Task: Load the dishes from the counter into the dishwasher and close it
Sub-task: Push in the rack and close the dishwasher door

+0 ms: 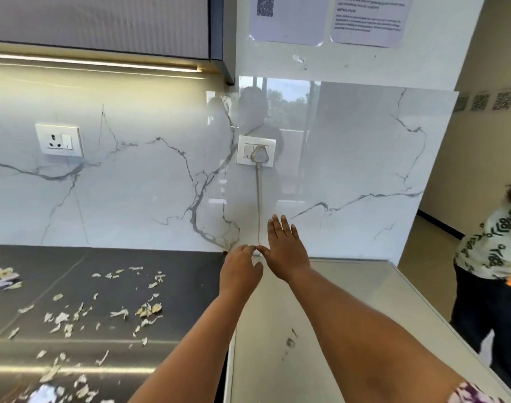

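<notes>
Two bare arms reach forward from the bottom of the view toward a glossy white marble-look wall with grey veins. The right hand [286, 251] is held flat, fingers straight and close together, pointing up against the base of the wall and holding nothing. The left hand [240, 270] sits just beside it, its fingers bent downward at the back edge of the surface; whether it pinches anything there cannot be told. The thumb of the right hand nearly meets the left hand's fingertips.

No dishes are in view, and no dishwasher door or rack can be made out. Under the arms lies a pale grey, smooth, flat tabletop [277, 359] running back to the wall, with a few small dark specks on it — it has a thin lighter border along its right edge.

To the left is a dark tabletop [175, 286], scattered with pale, torn scraps [148, 309] that look like peelings. On the wall above the hands a white plug [259, 154] sits in a socket plate, and its grey cord [258, 205] drops straight down to the point where the two hands meet. A second socket plate [59, 140] is mounted farther left, under a lit cabinet. Two printed sheets [286, 17] hang higher up. At the far right edge stands another person [492, 257] in a patterned shirt and dark trousers.
</notes>
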